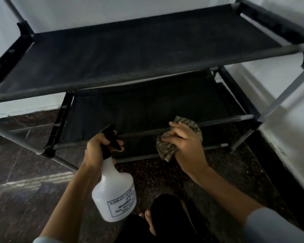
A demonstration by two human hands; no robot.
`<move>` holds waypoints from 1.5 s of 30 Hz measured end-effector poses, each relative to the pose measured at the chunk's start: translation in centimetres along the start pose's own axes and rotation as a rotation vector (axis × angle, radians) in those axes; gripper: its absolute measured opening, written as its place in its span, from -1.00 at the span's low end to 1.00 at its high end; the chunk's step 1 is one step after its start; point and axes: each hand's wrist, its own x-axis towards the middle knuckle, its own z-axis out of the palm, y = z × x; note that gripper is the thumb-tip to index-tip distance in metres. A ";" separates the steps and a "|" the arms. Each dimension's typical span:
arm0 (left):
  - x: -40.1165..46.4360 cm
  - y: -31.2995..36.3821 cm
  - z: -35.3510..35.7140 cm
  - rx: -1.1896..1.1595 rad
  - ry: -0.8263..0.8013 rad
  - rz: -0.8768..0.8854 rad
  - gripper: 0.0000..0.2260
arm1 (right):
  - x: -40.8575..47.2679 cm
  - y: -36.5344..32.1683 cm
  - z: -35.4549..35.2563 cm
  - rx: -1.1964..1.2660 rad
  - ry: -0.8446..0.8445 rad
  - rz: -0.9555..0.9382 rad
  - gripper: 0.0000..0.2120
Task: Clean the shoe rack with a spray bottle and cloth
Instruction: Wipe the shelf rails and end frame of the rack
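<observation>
The shoe rack (130,55) has black fabric shelves on grey metal tubes; an upper shelf fills the top of the view and a lower shelf sits beneath it. My left hand (98,148) grips the black trigger head of a white spray bottle (115,192), its nozzle aimed at the lower shelf. My right hand (184,142) holds a striped grey-green cloth (165,149) bunched against the front tube of the lower shelf.
White walls stand behind the rack and at the right (288,106). The floor (25,172) is dark speckled tile. My knees in dark clothing (165,213) and a bare foot lie at the bottom centre.
</observation>
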 end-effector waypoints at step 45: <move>-1.3 -0.1 10.1 0.125 -0.144 -0.055 -0.63 | -1.1 0.1 -2.1 0.418 0.221 0.455 -0.90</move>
